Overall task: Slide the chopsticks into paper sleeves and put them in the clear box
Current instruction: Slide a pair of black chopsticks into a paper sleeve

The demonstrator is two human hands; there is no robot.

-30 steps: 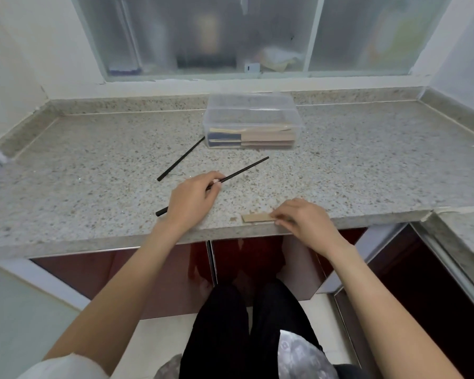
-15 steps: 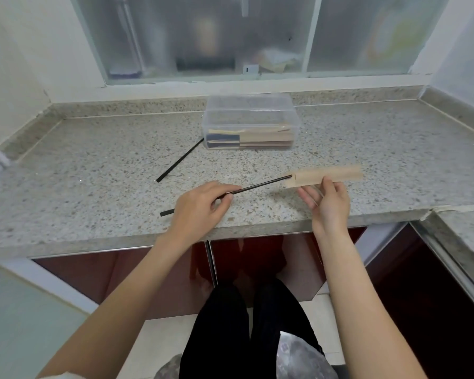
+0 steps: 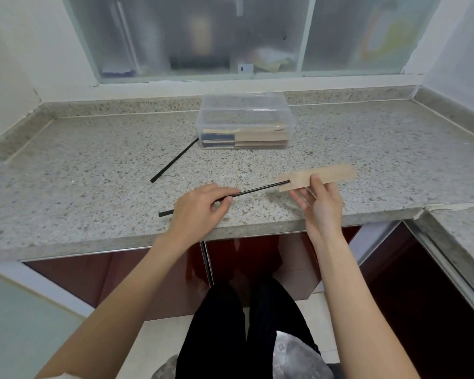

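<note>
Left hand point(image 3: 200, 207) pinches black chopstick point(image 3: 260, 189) mid-shaft; right hand point(image 3: 319, 199) pinches paper sleeve point(image 3: 319, 177) above speckled surface point(image 3: 93, 165). Tip at sleeve mouth. Best: keep sleeve level, push straight. Clear box point(image 3: 245, 121) behind.

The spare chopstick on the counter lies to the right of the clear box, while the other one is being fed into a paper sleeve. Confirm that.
Not quite. The head view shows the spare chopstick lying to the left of the clear box, its far end by the box's left corner. The rest holds: the left hand feeds the other chopstick into the paper sleeve held by the right hand.
</note>
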